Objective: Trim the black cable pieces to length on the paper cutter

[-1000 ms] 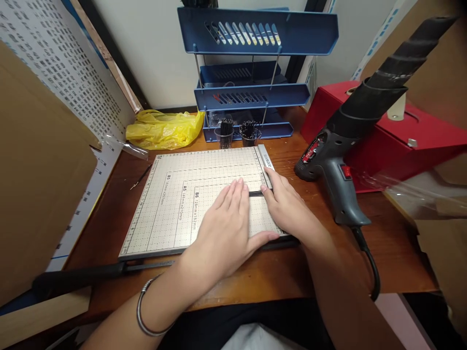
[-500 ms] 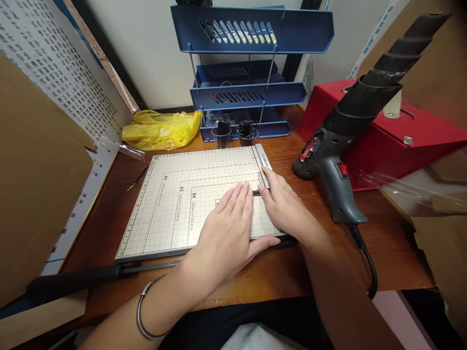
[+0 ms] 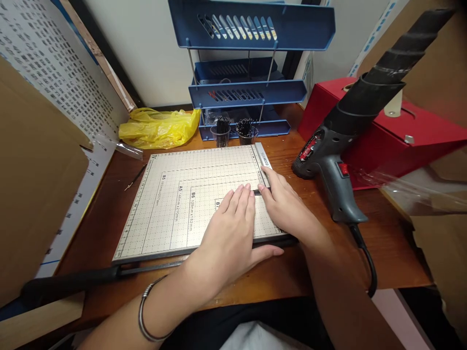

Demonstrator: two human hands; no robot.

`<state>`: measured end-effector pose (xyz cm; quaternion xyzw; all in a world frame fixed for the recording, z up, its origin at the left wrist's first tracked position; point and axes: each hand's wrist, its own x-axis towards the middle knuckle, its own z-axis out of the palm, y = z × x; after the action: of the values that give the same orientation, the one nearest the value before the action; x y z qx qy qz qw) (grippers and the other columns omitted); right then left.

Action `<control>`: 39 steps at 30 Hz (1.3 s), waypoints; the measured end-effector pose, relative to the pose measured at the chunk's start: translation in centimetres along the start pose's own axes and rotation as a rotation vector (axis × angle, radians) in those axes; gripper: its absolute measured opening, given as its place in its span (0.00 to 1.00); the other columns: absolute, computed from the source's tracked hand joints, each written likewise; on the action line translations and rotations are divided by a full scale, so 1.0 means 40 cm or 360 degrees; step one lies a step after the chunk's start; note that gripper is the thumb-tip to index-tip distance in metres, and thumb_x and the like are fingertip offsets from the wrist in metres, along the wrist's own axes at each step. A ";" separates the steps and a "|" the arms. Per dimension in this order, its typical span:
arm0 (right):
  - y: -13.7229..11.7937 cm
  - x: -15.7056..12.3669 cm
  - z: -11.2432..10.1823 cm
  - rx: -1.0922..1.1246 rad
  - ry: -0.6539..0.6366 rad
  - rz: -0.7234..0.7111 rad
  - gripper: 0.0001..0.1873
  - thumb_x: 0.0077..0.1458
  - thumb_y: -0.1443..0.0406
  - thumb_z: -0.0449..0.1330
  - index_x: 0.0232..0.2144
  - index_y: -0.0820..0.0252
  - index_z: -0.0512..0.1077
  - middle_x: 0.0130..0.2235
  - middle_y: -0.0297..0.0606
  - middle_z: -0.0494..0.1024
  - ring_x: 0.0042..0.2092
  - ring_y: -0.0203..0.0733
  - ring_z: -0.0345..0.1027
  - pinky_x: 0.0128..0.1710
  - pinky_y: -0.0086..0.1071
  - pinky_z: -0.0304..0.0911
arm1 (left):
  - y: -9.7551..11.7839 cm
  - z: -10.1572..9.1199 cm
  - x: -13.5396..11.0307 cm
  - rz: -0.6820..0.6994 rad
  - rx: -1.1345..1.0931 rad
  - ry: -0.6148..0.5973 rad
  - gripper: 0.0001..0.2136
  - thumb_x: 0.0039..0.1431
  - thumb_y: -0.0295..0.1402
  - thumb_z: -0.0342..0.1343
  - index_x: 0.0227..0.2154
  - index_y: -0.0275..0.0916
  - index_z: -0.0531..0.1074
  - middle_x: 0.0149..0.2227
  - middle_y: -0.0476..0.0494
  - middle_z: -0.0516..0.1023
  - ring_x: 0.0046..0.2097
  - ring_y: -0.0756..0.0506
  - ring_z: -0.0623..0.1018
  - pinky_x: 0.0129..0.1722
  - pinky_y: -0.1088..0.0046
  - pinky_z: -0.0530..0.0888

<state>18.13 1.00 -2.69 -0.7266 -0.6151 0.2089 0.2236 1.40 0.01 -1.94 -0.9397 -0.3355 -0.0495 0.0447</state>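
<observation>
My left hand [image 3: 231, 228] lies flat on the paper cutter's cream gridded board [image 3: 168, 204], fingers together and stretched out, thumb sticking out past the near edge. Between the hands shows a short piece of a bundle of thin black wires [image 3: 257, 192]; the rest is hidden under both hands. My right hand [image 3: 288, 206] is at the board's right side, curled over the metal guide strip [image 3: 261, 156], its thumb at the bundle. The cutter's blade arm with black handle [image 3: 73, 278] lies low along the near edge.
Behind the board stand two clear cups [image 3: 222, 135] of black wire pieces, before a blue tiered tray [image 3: 248, 92]. A yellow plastic bag [image 3: 160, 129] lies back left. At right, a heat gun [image 3: 339, 160] stands by a red box [image 3: 408, 146]. A thin dark wire [image 3: 135, 177] lies left of the board.
My left hand has shifted very slightly right and toward me on the board. My right hand is almost unmoved, and the view has tilted a little.
</observation>
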 end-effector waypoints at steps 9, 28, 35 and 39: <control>0.002 -0.002 -0.001 0.0062 -0.0013 -0.0007 0.31 0.69 0.56 0.42 0.69 0.60 0.52 0.69 0.53 0.58 0.70 0.57 0.52 0.66 0.58 0.53 | -0.004 -0.004 0.000 0.0030 -0.0046 -0.0082 0.59 0.52 0.70 0.51 0.66 0.13 0.54 0.70 0.15 0.52 0.72 0.27 0.54 0.71 0.52 0.55; 0.011 -0.008 -0.040 0.0389 -0.0024 -0.0191 0.10 0.52 0.67 0.52 0.39 0.54 0.66 0.55 0.41 0.68 0.59 0.49 0.65 0.65 0.49 0.55 | -0.008 -0.003 0.000 0.0043 -0.0032 -0.0120 0.56 0.55 0.65 0.56 0.67 0.14 0.54 0.71 0.15 0.48 0.73 0.27 0.52 0.71 0.51 0.55; 0.010 -0.007 -0.033 0.0390 -0.0011 -0.0219 0.07 0.53 0.65 0.52 0.37 0.55 0.65 0.54 0.41 0.67 0.56 0.48 0.66 0.61 0.48 0.57 | -0.010 -0.005 0.000 0.0058 -0.0042 -0.0112 0.56 0.55 0.65 0.56 0.67 0.14 0.53 0.71 0.16 0.48 0.73 0.27 0.52 0.71 0.52 0.55; 0.013 -0.007 -0.031 0.0377 -0.0017 -0.0212 0.07 0.55 0.65 0.51 0.37 0.54 0.65 0.54 0.41 0.67 0.57 0.48 0.65 0.62 0.48 0.56 | -0.011 -0.008 -0.001 0.0056 -0.0061 -0.0112 0.56 0.55 0.65 0.56 0.68 0.16 0.51 0.72 0.16 0.48 0.73 0.28 0.51 0.71 0.53 0.54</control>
<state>19.22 0.56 -1.97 -0.6516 -0.6341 0.2686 0.3180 1.07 0.28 -1.62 -0.9473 -0.3191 -0.0221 0.0156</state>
